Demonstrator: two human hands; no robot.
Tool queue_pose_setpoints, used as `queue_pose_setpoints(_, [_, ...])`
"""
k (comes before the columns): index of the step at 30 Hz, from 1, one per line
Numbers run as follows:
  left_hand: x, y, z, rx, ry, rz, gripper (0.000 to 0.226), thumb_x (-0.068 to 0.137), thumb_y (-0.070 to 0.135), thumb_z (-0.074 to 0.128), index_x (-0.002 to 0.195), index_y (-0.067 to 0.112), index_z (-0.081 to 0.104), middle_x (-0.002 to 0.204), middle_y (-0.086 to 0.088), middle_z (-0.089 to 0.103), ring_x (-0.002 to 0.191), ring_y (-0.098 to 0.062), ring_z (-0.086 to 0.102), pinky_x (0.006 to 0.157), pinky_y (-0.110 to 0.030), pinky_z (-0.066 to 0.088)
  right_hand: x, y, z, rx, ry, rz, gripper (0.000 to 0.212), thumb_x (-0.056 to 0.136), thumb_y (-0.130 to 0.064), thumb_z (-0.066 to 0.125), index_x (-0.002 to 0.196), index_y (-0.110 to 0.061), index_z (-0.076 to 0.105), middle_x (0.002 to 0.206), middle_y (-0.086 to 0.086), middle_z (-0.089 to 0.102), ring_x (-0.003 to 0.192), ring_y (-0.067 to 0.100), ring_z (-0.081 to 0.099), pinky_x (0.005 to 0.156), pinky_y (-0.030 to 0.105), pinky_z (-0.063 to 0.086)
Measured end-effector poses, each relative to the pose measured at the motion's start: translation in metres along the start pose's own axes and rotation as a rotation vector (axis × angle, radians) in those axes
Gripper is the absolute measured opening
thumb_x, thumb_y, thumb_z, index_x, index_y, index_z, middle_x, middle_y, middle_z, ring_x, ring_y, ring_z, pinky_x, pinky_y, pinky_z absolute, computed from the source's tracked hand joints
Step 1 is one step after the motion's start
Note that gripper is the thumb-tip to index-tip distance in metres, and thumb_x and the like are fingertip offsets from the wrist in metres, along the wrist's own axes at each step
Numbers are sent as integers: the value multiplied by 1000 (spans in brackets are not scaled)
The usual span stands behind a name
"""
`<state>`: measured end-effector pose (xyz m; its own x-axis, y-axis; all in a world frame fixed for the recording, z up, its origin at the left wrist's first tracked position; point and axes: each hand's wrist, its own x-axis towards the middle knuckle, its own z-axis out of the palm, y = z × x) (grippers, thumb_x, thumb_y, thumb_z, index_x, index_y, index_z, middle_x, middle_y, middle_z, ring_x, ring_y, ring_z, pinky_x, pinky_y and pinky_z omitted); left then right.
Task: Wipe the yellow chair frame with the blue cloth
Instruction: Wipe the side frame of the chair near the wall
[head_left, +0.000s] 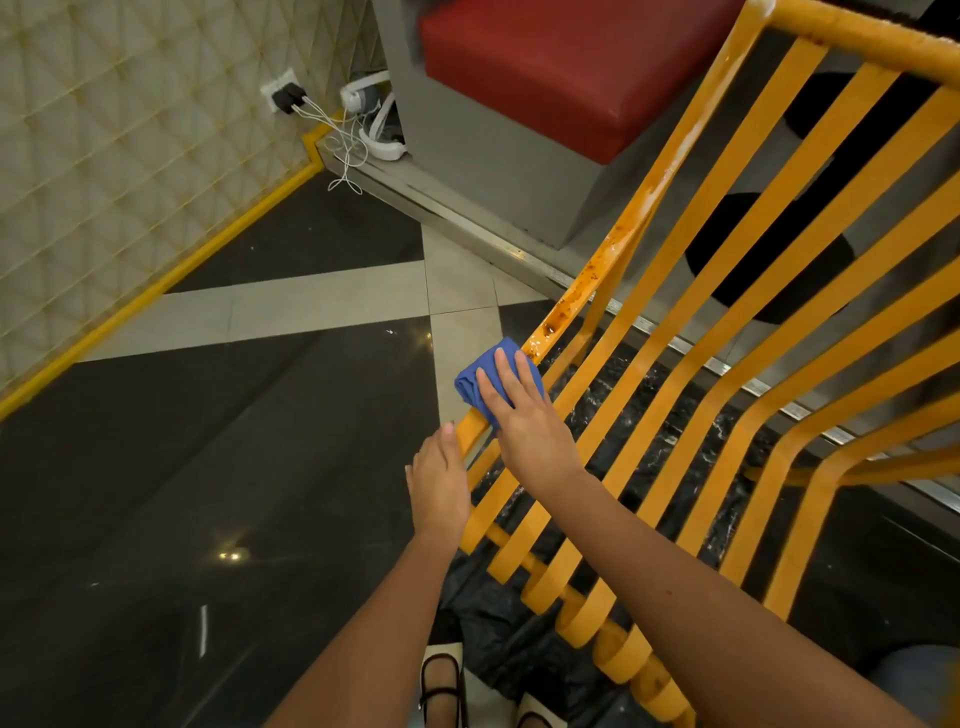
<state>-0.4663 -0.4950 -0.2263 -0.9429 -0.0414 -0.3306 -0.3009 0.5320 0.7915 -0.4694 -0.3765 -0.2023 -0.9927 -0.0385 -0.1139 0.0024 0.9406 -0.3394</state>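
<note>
The yellow chair frame (691, 332) of slatted metal fills the right half of the view, tilted. Its left side rail (623, 228) carries brown stains and white smears. My right hand (524, 410) presses the folded blue cloth (480, 379) flat against the lower part of that rail, fingers straight over the cloth. Just below it, my left hand (439, 483) rests against the rail's outer edge with fingers extended, steadying the frame.
A grey bench with a red cushion (566, 67) stands behind the chair on a raised step (467, 218). Chargers and white cables (332, 119) hang from a wall socket at the corner. Dark glossy floor tiles lie to the left. My shoes (441, 680) show at the bottom.
</note>
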Motion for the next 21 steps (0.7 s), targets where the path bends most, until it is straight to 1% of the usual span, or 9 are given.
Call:
queue_pose_setpoints(2, [2, 2, -2, 117, -18, 107, 47, 100, 37, 21, 137, 16, 41, 129, -3, 53, 127, -17, 42, 114, -46, 18, -2, -1, 1, 31, 18, -28, 70, 91, 0, 50, 148, -14, 13, 157, 12, 0, 144, 31, -9, 115, 49, 21])
queue_pose_setpoints(5, [-4, 2, -1, 213, -40, 181, 48, 100, 33, 23, 145, 16, 23, 139, -3, 44, 132, -16, 35, 116, -42, 16, -4, 5, -2, -20, -31, -63, 75, 90, 4, 49, 148, -15, 5, 157, 10, -7, 143, 29, -13, 113, 45, 26])
queue_pose_setpoints(7, [-10, -1, 0, 237, -18, 195, 50, 99, 33, 21, 146, 17, 16, 145, -2, 37, 136, -15, 29, 117, -41, 13, 5, 15, -8, -24, -13, -19, 76, 90, 3, 48, 148, -16, 2, 157, 8, -11, 143, 28, -15, 113, 42, 30])
queue_pose_setpoints(9, [-13, -2, 1, 258, -6, 220, 50, 99, 33, 20, 147, 19, 16, 148, -1, 33, 138, -15, 26, 116, -39, 14, 17, 22, -12, 26, 19, 66, 74, 91, 0, 47, 149, -15, 3, 157, 7, -11, 143, 27, -16, 113, 44, 29])
queue_pose_setpoints(11, [-11, -2, -1, 234, -34, 211, 48, 99, 33, 23, 145, 20, 21, 144, -1, 38, 134, -16, 31, 111, -36, 23, 18, 19, -10, 60, 26, 102, 72, 91, -3, 47, 149, -15, 5, 157, 7, -9, 143, 28, -15, 113, 46, 28])
queue_pose_setpoints(13, [-9, -1, -4, 184, -71, 186, 46, 99, 33, 25, 144, 21, 24, 140, -1, 42, 130, -16, 33, 106, -34, 27, 10, 9, -4, 87, 32, 58, 67, 92, -7, 48, 148, -12, 12, 158, 10, -2, 144, 30, -11, 112, 47, 30])
queue_pose_setpoints(15, [-9, 0, -5, 160, -93, 174, 46, 100, 33, 27, 144, 22, 24, 140, -1, 42, 130, -16, 33, 107, -36, 27, 2, 4, -3, 108, 25, -16, 62, 92, -15, 50, 147, -9, 20, 157, 13, 7, 144, 32, -4, 110, 49, 33])
queue_pose_setpoints(18, [-6, 1, -6, 166, -125, 155, 47, 100, 33, 27, 145, 22, 21, 141, -2, 41, 131, -17, 33, 108, -39, 27, 9, 18, -9, 118, -2, -39, 60, 94, -22, 48, 147, -11, 21, 158, 10, 6, 145, 28, -5, 114, 44, 28])
queue_pose_setpoints(21, [-4, -1, -7, 163, -157, 128, 48, 100, 35, 26, 146, 24, 18, 144, -1, 37, 134, -17, 29, 111, -41, 27, 17, 22, -16, 190, 7, 5, 56, 96, -25, 45, 146, -12, 23, 158, 8, 5, 145, 25, -8, 117, 44, 18])
